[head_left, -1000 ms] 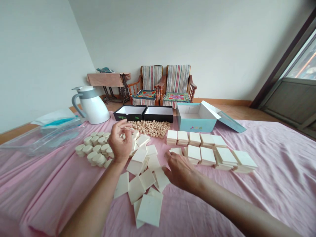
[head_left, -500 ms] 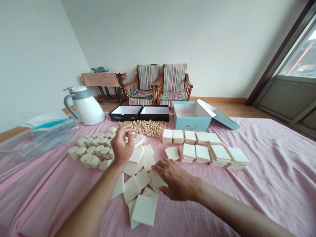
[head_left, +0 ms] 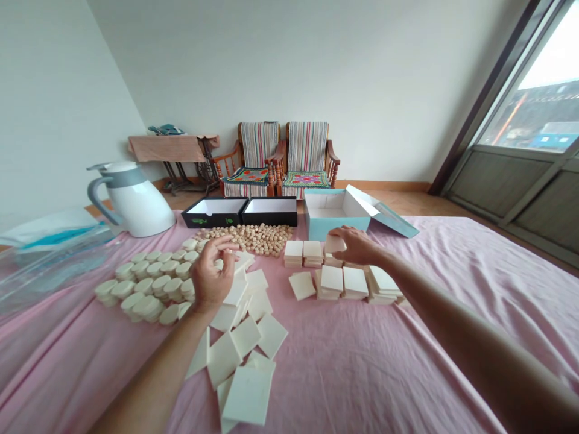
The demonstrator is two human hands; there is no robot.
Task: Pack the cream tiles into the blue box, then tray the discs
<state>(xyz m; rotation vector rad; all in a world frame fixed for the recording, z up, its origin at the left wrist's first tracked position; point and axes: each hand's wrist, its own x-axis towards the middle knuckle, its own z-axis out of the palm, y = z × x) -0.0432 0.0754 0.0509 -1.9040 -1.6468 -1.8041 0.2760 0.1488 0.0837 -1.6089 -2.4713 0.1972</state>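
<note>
My right hand [head_left: 357,245] is closed on a pale square wooden tile [head_left: 335,243], held just above the neat stacks of square tiles [head_left: 344,279]. My left hand [head_left: 211,274] hovers over a loose heap of square tiles [head_left: 244,337], its fingers curled together in a pinch; what they hold is hidden. Round pale discs [head_left: 145,289] lie in rows to the left of that hand. A pile of small wooden beads [head_left: 253,236] sits behind both hands.
All of this lies on a pink cloth [head_left: 353,374]. At the back stand two black open boxes [head_left: 244,211], a light-blue open box [head_left: 337,214] with its lid, and a white jug [head_left: 133,202]. A clear plastic bin [head_left: 49,259] is far left.
My right hand left the loose tiles near me, lifted one tile and carried it back to the stacks. The left hand stayed over the heap. The view shifted right.
</note>
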